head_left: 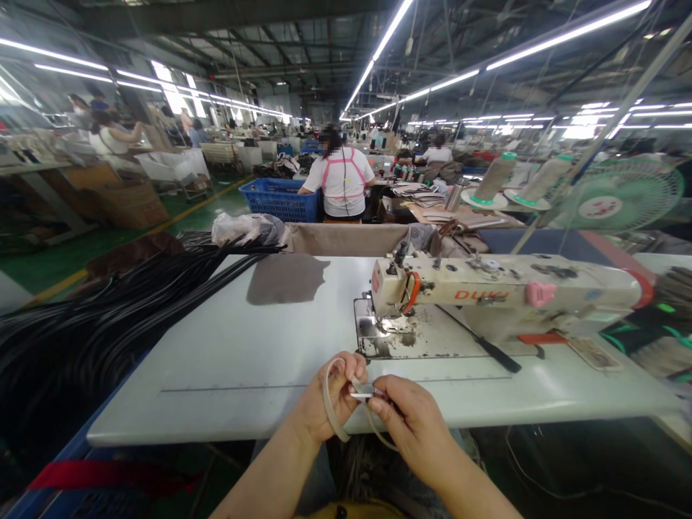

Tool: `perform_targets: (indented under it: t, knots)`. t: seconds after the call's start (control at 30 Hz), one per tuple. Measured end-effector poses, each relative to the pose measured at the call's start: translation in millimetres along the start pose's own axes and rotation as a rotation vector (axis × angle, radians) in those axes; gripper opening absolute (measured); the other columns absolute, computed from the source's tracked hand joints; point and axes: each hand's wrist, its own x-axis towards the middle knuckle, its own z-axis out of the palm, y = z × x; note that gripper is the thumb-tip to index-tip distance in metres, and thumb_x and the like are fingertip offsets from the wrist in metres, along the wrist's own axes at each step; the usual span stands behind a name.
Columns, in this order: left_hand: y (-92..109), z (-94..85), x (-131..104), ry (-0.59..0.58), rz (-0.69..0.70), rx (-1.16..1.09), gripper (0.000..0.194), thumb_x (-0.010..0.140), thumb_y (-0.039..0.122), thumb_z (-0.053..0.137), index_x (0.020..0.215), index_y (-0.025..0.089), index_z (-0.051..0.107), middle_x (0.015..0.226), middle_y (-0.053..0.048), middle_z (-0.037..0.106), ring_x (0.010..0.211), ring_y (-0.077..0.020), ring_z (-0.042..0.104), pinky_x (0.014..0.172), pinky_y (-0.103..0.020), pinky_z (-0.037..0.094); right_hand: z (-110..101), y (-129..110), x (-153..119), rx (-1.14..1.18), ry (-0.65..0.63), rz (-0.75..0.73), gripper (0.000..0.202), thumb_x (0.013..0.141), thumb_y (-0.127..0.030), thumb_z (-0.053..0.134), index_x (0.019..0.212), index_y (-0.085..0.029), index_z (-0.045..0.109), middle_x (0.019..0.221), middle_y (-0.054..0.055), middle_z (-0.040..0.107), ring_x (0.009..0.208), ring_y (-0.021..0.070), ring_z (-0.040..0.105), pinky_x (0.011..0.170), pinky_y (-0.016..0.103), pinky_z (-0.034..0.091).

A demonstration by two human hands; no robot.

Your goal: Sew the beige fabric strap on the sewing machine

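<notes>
My left hand [324,404] and my right hand [414,425] meet at the front edge of the white sewing table [243,360]. Between them they pinch a thin pale strap [331,411], which loops down around my left fingers and under my right hand. A small flat white piece [361,391] sits between my fingertips where the strap ends come together. Just beyond my hands stands the sewing machine [502,292], with its needle area and metal plate [386,331] to the upper right of my left hand.
A big heap of black straps [108,317] lies over the table's left side. A brown leather piece [286,277] rests further back. Thread cones [494,176] and a green fan [621,194] stand at the right. A person in white [343,180] sits ahead beside a blue crate [281,198].
</notes>
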Motion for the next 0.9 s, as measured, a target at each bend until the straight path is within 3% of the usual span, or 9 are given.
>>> perform_targets:
  t: [0.17,0.33,0.47,0.57,0.67,0.73,0.8,0.9]
  knots:
    - [0.4,0.1,-0.2,0.025,-0.017,0.003,0.043,0.084,0.045,0.086,0.073,0.015,0.057,0.083,0.001,0.046,0.062,-0.0046,0.039,0.056,-0.012,0.038,-2.2,8.7,0.3,0.109,0.158,0.160,0.033,0.106,-0.048,0.047,0.083,-0.025,0.058,0.071,-0.003,0.052,0.067,0.0187,0.049,0.065,0.031,0.036]
    - [5.6,-2.7,-1.0,0.070,0.021,0.093,0.038,0.082,0.044,0.088,0.075,0.015,0.066,0.081,0.000,0.051,0.063,-0.0052,0.042,0.056,-0.013,0.038,-16.2,25.9,-1.5,0.264,0.237,0.310,0.033,0.097,-0.051,0.059,0.080,-0.024,0.061,0.069,-0.003,0.050,0.067,0.0186,0.047,0.063,0.031,0.036]
    - [17.9,-8.1,-4.0,0.149,0.112,0.296,0.034,0.072,0.040,0.096,0.074,0.015,0.073,0.080,0.000,0.056,0.061,-0.0048,0.046,0.057,-0.017,0.038,-41.7,49.7,-6.2,0.345,0.428,0.354,0.022,0.090,-0.037,0.053,0.075,-0.023,0.062,0.063,-0.003,0.050,0.061,0.0187,0.045,0.058,0.032,0.035]
    - [26.9,-13.1,-5.2,0.225,0.127,0.429,0.039,0.069,0.046,0.096,0.074,0.014,0.074,0.071,0.001,0.057,0.054,-0.0051,0.047,0.050,-0.018,0.033,-70.3,65.8,-1.6,0.342,0.621,0.331,0.012,0.084,-0.032,0.056,0.083,-0.023,0.064,0.069,-0.002,0.055,0.065,0.0190,0.049,0.061,0.033,0.040]
    - [29.3,-15.4,-4.4,0.298,0.055,0.487,0.042,0.069,0.049,0.095,0.082,0.015,0.075,0.059,0.003,0.055,0.050,-0.0068,0.049,0.048,-0.018,0.031,-100.4,80.8,12.6,0.338,0.798,0.298,0.024,0.086,-0.041,0.065,0.102,-0.024,0.063,0.086,0.002,0.064,0.079,0.0213,0.059,0.078,0.037,0.052]
    - [27.3,-14.3,-3.3,0.322,0.014,0.488,0.043,0.069,0.048,0.096,0.084,0.015,0.073,0.058,0.003,0.055,0.048,-0.0068,0.050,0.046,-0.017,0.031,-115.0,92.6,20.7,0.345,0.839,0.314,0.035,0.085,-0.051,0.069,0.105,-0.024,0.062,0.092,0.004,0.068,0.084,0.0231,0.066,0.085,0.042,0.057]
    - [24.0,-11.6,-2.2,0.338,-0.010,0.481,0.044,0.069,0.049,0.095,0.082,0.015,0.071,0.058,0.004,0.055,0.046,-0.0062,0.050,0.044,-0.016,0.029,-119.2,104.4,22.2,0.348,0.838,0.359,0.042,0.087,-0.061,0.065,0.102,-0.022,0.062,0.089,0.007,0.072,0.079,0.0248,0.070,0.080,0.045,0.061]
    - [20.2,-6.3,-0.4,0.370,-0.036,0.453,0.046,0.067,0.050,0.096,0.079,0.015,0.069,0.059,0.004,0.057,0.045,-0.0053,0.050,0.042,-0.016,0.029,-100.8,114.0,9.9,0.293,0.822,0.410,0.047,0.093,-0.067,0.052,0.096,-0.021,0.061,0.074,0.007,0.071,0.062,0.0244,0.069,0.059,0.041,0.061]
